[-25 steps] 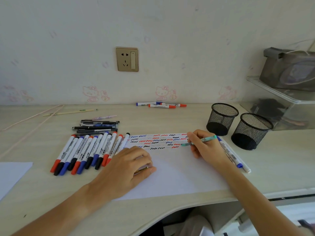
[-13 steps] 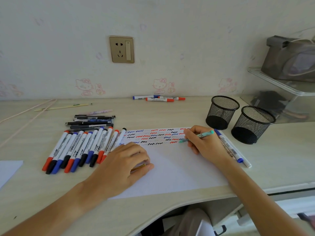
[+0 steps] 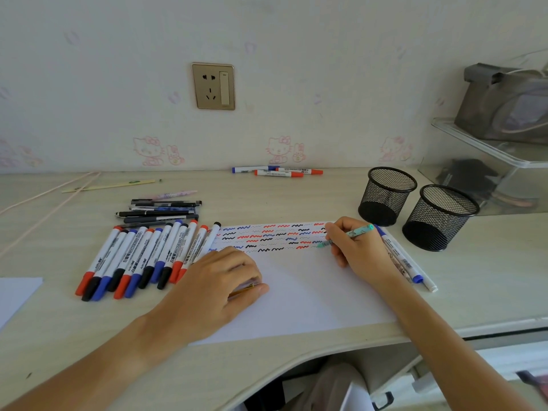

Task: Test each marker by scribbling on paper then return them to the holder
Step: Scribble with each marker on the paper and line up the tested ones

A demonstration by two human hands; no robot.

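Observation:
My right hand grips a teal pen, its tip down on the white paper at the right end of the rows of red, blue and black scribbles. My left hand lies on the paper's left part with curled fingers; a small gold-coloured thing shows under them. Several whiteboard markers with red, blue and black caps lie side by side left of the paper. Two black mesh holders stand at the right, both with nothing visible inside.
Dark pens are stacked behind the marker row. Three markers lie by the wall. Two more markers lie beside my right wrist. A clear shelf with a grey bag stands at the far right. Another sheet pokes in at the left.
The camera has shifted a little. My right hand with the teal pen stays at the right end of the scribble rows, the tip moving slightly. My left hand has not moved.

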